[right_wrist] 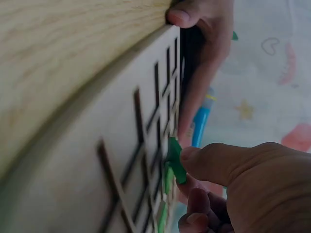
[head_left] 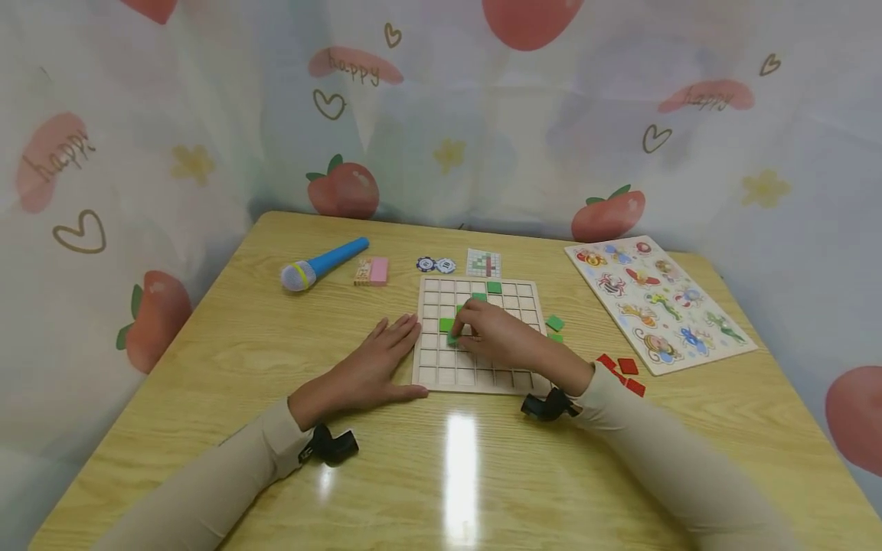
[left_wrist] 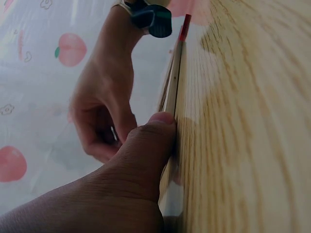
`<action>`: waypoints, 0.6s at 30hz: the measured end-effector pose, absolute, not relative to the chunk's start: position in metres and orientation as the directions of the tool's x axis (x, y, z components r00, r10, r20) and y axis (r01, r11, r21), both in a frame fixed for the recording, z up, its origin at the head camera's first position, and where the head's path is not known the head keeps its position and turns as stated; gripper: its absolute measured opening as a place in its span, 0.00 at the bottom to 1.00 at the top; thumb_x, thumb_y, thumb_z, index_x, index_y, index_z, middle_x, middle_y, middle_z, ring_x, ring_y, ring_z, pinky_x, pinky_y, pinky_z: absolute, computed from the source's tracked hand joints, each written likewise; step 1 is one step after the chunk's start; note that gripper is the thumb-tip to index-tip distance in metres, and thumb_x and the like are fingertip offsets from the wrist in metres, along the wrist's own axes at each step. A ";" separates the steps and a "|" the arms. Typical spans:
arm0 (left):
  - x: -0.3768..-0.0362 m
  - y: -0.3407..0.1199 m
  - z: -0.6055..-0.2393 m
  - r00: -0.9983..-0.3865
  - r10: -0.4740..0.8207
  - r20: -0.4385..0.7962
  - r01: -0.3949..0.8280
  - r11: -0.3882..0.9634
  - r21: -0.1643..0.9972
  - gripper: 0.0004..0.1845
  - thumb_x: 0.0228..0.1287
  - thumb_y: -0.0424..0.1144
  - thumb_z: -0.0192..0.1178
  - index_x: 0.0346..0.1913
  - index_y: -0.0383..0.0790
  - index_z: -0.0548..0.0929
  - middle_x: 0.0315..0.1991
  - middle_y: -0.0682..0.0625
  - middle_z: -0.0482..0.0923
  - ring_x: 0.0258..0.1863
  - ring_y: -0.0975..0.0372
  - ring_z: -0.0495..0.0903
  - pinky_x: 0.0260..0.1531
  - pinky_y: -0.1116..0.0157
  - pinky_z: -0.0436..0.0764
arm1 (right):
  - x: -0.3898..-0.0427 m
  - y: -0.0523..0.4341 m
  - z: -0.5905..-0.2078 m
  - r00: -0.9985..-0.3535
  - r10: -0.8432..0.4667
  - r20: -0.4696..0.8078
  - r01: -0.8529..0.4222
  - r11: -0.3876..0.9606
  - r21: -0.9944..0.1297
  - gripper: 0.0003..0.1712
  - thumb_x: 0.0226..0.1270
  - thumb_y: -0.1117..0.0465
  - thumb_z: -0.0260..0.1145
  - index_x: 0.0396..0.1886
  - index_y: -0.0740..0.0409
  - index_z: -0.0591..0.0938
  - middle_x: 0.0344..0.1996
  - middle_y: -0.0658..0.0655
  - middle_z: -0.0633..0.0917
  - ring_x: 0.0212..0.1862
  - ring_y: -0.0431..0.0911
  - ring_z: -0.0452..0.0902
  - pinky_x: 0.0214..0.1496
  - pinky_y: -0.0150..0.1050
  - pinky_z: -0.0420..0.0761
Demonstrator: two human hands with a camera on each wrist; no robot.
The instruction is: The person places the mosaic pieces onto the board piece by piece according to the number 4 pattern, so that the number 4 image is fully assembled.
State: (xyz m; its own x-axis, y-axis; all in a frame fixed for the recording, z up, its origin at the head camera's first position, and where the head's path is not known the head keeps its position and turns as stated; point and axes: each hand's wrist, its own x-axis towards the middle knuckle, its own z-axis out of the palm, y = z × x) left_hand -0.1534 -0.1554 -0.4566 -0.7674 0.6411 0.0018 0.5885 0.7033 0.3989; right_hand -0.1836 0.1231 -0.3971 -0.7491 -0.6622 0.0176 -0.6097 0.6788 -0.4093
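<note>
A wooden grid board (head_left: 510, 379) lies flat on the table, with a few green square tiles in its cells (head_left: 494, 288). My right hand (head_left: 482, 327) hovers over the board's middle and pinches a green tile (right_wrist: 175, 159) between thumb and fingers, tilted at a cell (head_left: 451, 339). My left hand (head_left: 375, 360) lies flat on the table with straight fingers, thumb (left_wrist: 155, 141) pressed against the board's left edge (left_wrist: 172, 97).
Loose green tiles (head_left: 554, 324) and red tiles (head_left: 625, 367) lie right of the board. A pattern card (head_left: 484, 262), two poker chips (head_left: 436, 265), a pink box (head_left: 372, 271) and a blue toy microphone (head_left: 324, 263) sit behind it. An animal puzzle board (head_left: 658, 302) lies at the right.
</note>
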 end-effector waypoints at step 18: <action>-0.154 -0.153 -0.453 -0.767 0.641 -0.008 0.585 0.705 0.401 0.62 0.67 0.74 0.62 0.87 0.36 0.49 0.89 0.44 0.45 0.90 0.53 0.42 0.90 0.46 0.39 | -0.177 0.133 -0.401 -0.688 -0.714 0.129 -0.704 0.613 -0.360 0.10 0.78 0.66 0.67 0.54 0.58 0.88 0.53 0.56 0.85 0.51 0.47 0.83 0.51 0.42 0.87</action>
State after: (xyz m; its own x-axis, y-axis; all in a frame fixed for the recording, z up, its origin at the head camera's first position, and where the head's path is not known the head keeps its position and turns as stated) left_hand -0.1542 -0.1528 -0.4528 -0.7674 0.6411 -0.0080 0.5848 0.7051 0.4010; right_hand -0.1769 0.1335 -0.4007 -0.6878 -0.7144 0.1289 -0.7037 0.6126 -0.3599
